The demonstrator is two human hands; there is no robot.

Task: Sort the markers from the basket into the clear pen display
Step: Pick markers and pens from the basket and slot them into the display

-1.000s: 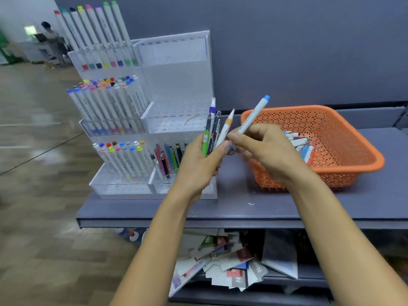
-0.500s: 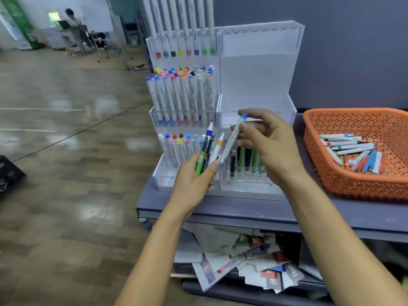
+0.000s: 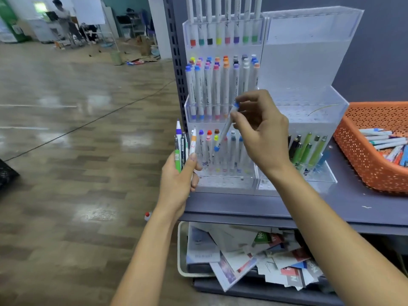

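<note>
At the far left a glossy wood-patterned floor (image 3: 66, 133) is seen, and a person (image 3: 63, 17) is made out far back in the room.

Near the middle, the left hand (image 3: 176, 180) is raised just off the left edge of the grey surface (image 3: 287, 208). Its fingers and thumb are curled round a bundle of pens and markers (image 3: 183, 146), which is held upright; a green pen, a purple-tipped marker and an orange-tipped marker can be told apart in it.

Just to the right, the clear pen display (image 3: 304, 62) stands on the surface. The three tiers of its left column are filled with white markers with coloured caps, and green and dark pens (image 3: 309, 149) are held in the bottom tier of its right column.

The right hand (image 3: 262, 133) is held in front of the display, apart from the left hand. A blue-capped marker (image 3: 225, 129) is pinched near its upper end between thumb and fingertips, tilted with its lower cap down and to the left, over the left column's bottom tier. Whether it touches the markers there cannot be told.

At the far right, the orange basket (image 3: 362, 155) rests on the surface beside the display, with loose markers (image 3: 384, 140) lying inside. Below the surface, scattered papers (image 3: 254, 257) are piled on a lower shelf.
</note>
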